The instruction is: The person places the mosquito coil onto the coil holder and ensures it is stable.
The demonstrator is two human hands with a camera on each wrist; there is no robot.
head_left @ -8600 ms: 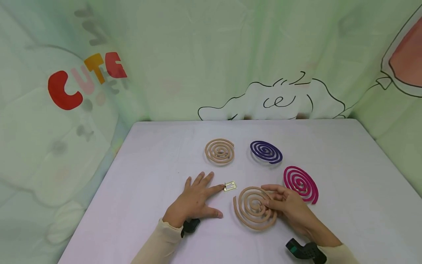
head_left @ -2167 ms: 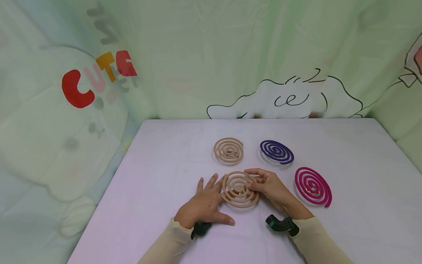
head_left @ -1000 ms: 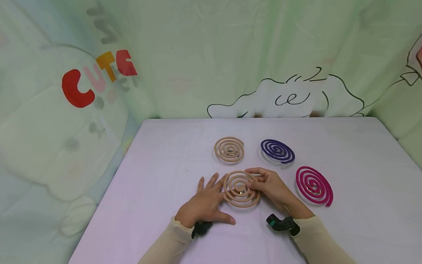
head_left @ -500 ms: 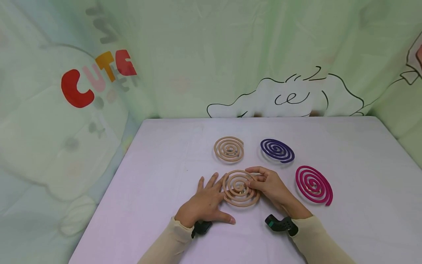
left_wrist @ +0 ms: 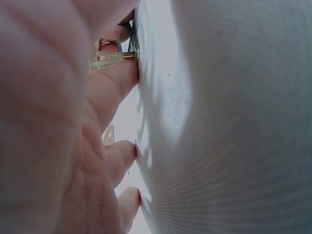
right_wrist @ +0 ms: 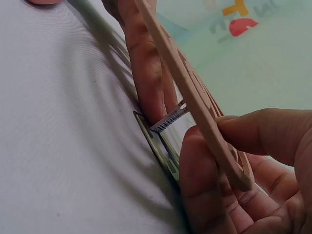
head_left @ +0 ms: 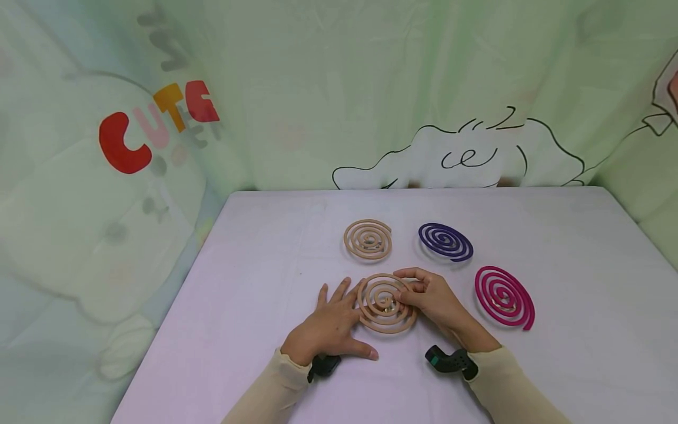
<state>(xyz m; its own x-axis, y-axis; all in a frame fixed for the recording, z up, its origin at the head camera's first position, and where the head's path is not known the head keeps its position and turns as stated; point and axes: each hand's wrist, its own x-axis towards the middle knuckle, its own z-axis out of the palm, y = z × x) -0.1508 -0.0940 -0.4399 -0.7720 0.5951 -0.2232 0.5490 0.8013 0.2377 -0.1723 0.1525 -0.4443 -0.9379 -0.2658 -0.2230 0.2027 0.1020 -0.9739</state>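
A tan mosquito coil (right_wrist: 201, 114) is pinched by my right hand (head_left: 439, 301), thumb on its upper face and fingers beneath. In the head view it is held above a small metal coil stand, beside my left hand. In the right wrist view the stand (right_wrist: 155, 145) lies flat on the table under the coil, its upright prong rising to the coil's underside; whether the prong's tip sits in the coil cannot be told. My left hand (head_left: 329, 331) lies spread on the table, index fingertip pressing the stand (left_wrist: 116, 58); the coil partly hides that finger in the head view.
Behind the hands, another tan coil (head_left: 368, 258) rests raised on a stand, with a dark blue coil (head_left: 446, 240) to its right. A magenta coil (head_left: 504, 297) stands right of my right hand. A white cloth covers the table (head_left: 275, 235); printed curtains (head_left: 318, 88) hang behind.
Since the earliest frame, my right hand has carried the tan coil left over the stand under my left index finger. Over the last second, hands and coil have barely moved.
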